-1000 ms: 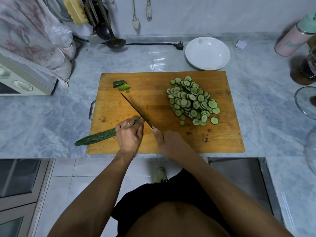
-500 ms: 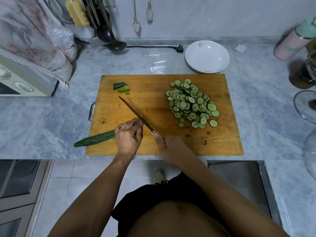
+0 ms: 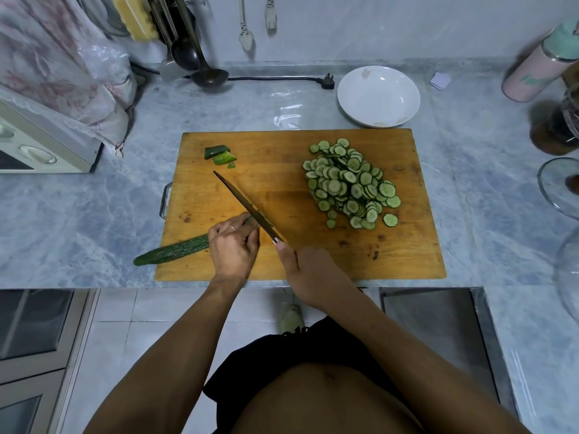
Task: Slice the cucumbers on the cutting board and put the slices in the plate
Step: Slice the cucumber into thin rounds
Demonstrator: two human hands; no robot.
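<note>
A wooden cutting board (image 3: 282, 170) lies on the marble counter. My left hand (image 3: 233, 245) grips a long dark cucumber (image 3: 172, 252) whose tail hangs off the board's left edge. My right hand (image 3: 308, 274) holds the handle of a knife (image 3: 247, 206). Its blade slants up to the left and rests at the cucumber's cut end beside my left fingertips. A heap of cucumber slices (image 3: 351, 184) covers the board's right half. Cut-off end pieces (image 3: 219, 154) lie at its far left. The white plate (image 3: 378, 96) stands behind the board and holds no slices.
Ladles and spoons (image 3: 194, 54) hang at the back wall, with a plug and cord (image 3: 326, 81) below. An appliance under a cloth (image 3: 40, 133) stands at the left. A pink bottle (image 3: 539, 67), a dark jar (image 3: 557, 126) and glass lids (image 3: 560, 186) crowd the right side.
The knife and both hands have stayed at the cucumber's cut end; the blade has shifted only slightly. The slice heap looks the same.
</note>
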